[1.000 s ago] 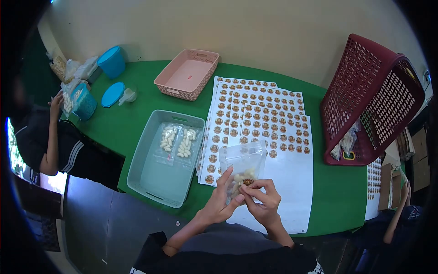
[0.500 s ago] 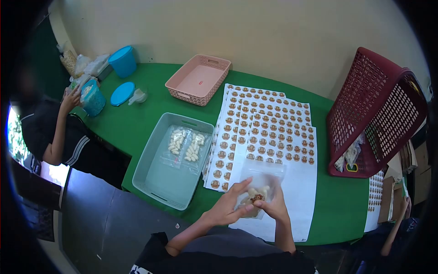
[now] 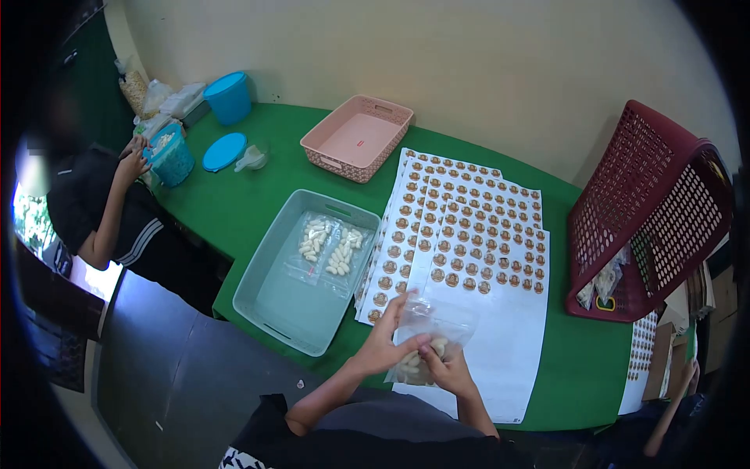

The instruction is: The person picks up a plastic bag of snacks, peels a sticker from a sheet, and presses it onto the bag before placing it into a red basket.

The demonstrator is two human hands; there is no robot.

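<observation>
In front of my body I hold a clear zip bag with pale oval pieces in its lower part. My left hand grips its left side, thumb pressed on the front. My right hand is closed on the lower right, its thumb meeting the left one over the bag. The thumbs hide part of the bag's front. Beneath it lie overlapping sheets of round brown stickers, with a bare white stretch nearest me. To the left, a grey-green tray contains two filled bags lying flat.
A pink basket stands by the wall. At right a maroon laundry basket lies tipped, with small bags inside. Far left, a person handles a blue tub; a blue lid lies nearby. Another person's arm shows at lower right.
The bag has shifted slightly left and tilted in my hands. A round brown sticker seen on its front before is now covered by my thumbs. The view has turned a little.
</observation>
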